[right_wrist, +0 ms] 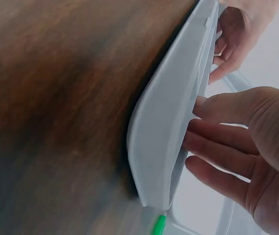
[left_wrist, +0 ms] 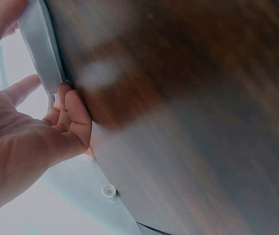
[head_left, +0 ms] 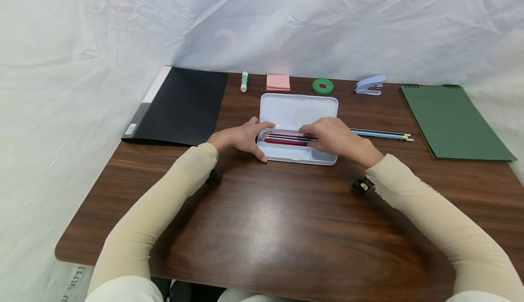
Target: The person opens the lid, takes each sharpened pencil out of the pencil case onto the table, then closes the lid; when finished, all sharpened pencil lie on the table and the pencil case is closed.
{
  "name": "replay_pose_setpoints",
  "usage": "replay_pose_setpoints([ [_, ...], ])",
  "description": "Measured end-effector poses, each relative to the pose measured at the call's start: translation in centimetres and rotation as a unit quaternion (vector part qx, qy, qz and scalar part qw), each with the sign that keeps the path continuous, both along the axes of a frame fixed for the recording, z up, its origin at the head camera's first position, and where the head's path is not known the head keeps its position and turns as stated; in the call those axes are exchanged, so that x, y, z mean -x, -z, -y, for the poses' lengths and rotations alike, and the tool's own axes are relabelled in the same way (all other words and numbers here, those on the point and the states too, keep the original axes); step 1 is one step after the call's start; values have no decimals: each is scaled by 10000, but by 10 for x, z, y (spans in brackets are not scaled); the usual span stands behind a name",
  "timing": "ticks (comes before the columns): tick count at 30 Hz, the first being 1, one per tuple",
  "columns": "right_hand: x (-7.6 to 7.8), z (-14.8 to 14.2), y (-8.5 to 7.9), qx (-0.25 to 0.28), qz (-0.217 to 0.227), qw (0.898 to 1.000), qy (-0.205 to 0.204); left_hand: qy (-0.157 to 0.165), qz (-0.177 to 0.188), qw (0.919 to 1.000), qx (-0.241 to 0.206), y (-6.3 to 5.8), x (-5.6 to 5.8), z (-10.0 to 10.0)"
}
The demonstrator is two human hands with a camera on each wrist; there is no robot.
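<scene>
A white pencil case (head_left: 282, 156) lies on the table with its lid (head_left: 299, 110) raised toward the back. Several dark red and black pencils (head_left: 285, 141) lie lengthwise in its tray. My left hand (head_left: 247, 137) grips the left end of the case, thumb at the near corner and index finger reaching over the back of the tray. The fingers of my right hand (head_left: 329, 134) dip into the tray and pinch the right ends of the pencils. In the right wrist view the case's front wall (right_wrist: 166, 117) hides what lies between those fingertips.
Blue and black striped pencils (head_left: 380, 134) lie right of the case. Behind it are a glue stick (head_left: 244, 82), pink sticky notes (head_left: 278, 83), green tape (head_left: 323, 81) and a stapler (head_left: 370, 85). A black folder (head_left: 186, 106) lies left, a green spiral notebook (head_left: 456, 122) right.
</scene>
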State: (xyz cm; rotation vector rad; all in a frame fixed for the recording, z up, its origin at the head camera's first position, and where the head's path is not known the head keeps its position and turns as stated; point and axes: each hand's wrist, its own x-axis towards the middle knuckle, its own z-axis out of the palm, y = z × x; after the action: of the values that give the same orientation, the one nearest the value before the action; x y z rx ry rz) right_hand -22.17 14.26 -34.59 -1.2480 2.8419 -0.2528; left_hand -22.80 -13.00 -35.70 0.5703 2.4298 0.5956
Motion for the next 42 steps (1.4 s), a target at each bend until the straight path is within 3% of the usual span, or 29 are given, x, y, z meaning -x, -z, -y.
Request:
replay_pose_setpoints([
  [24, 5, 24, -8, -829, 11, 9966, 9, 0, 33, 10000, 62, -3, -2, -1],
  [42, 15, 28, -8, -774, 409, 9958, -272, 55, -24, 10000, 32, -3, -2, 1],
])
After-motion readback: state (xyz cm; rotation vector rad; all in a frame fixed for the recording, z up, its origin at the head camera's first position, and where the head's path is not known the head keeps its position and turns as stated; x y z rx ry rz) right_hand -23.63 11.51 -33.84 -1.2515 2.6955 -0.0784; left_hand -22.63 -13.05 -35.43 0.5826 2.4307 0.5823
